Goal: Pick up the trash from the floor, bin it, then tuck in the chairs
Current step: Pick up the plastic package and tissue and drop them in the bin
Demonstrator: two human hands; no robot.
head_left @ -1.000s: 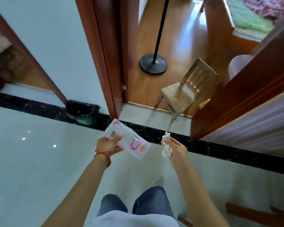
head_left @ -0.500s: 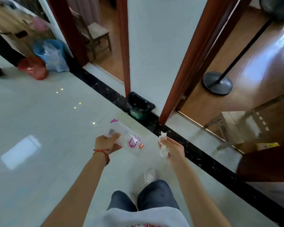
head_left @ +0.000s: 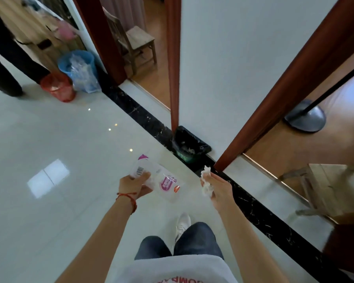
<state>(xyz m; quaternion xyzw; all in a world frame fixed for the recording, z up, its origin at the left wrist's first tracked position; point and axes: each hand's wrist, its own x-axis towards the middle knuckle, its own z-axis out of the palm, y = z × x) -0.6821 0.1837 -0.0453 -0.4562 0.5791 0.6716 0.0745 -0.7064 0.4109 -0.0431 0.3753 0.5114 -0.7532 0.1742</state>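
Note:
My left hand (head_left: 134, 185) grips a clear plastic wrapper (head_left: 161, 180) with pink print and a barcode, held flat in front of me. A crumpled white tissue (head_left: 206, 183) is pinched in my right hand (head_left: 219, 189). Just ahead of both hands, a small bin with a black liner (head_left: 189, 145) stands against the white wall at the foot of a door frame. One wooden chair (head_left: 135, 40) stands inside the left doorway. Another wooden chair (head_left: 331, 188) stands in the right doorway.
A red basket (head_left: 56, 87) and a blue bin with a clear bag (head_left: 79, 68) stand at the far left, beside another person's dark trouser legs (head_left: 2, 58). A fan stand's round base (head_left: 306, 118) sits on the wooden floor at right. Glossy pale tiles spread to the left.
My view has swung left and I have stepped closer to the black-lined bin. Both hands keep the same hold on the wrapper and the tissue.

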